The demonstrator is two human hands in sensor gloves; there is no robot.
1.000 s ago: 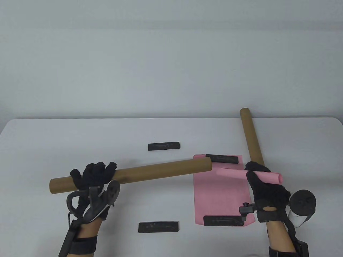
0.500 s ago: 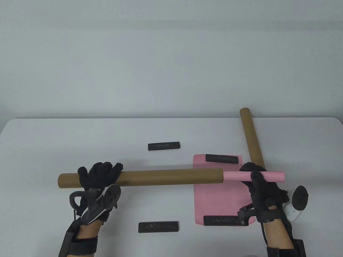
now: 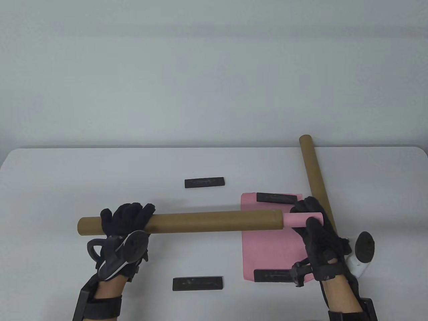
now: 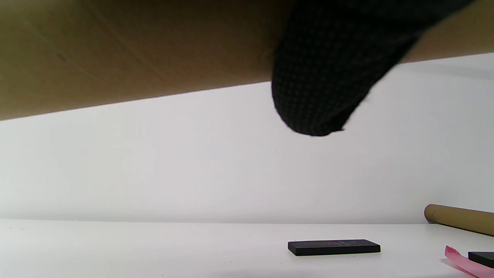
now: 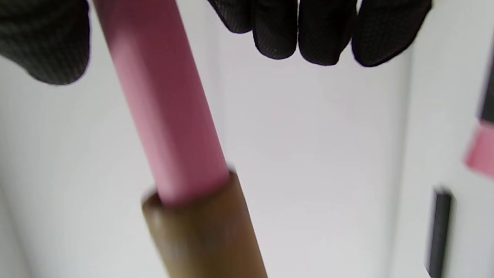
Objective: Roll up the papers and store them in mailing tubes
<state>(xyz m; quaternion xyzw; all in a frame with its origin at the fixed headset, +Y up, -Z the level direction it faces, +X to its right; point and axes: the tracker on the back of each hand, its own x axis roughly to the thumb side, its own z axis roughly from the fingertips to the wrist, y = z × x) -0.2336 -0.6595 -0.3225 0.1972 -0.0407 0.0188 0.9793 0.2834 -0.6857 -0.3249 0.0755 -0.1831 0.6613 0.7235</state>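
Held level above the table [image 3: 50, 174] by the left hand [image 3: 125, 220], clenched around the tube [image 3: 200, 222] toward its left end, presumably so the open right mouth faces the roll squarely. Pink roll [image 3: 302, 219] grasped by the right hand [image 3: 317, 234], thumb on the near side and fingers [image 5: 308, 34] curled over the far side, lined up with the tube's axis and already part way inside; only a short stub left showing between mouth and glove. Seen from the right wrist as a snug fit, pink filling most of the opening, so likely needing a straight push to avoid crumpling. Flat pink sheet [image 3: 271, 254] lying below at right, pinned by dark bars [image 3: 277, 198] at far and near edges, probably to keep it from curling until its turn. Second tube [image 3: 314, 177] resting at far right, beside that sheet. Two more bars [image 3: 204, 183] lying bare at centre.
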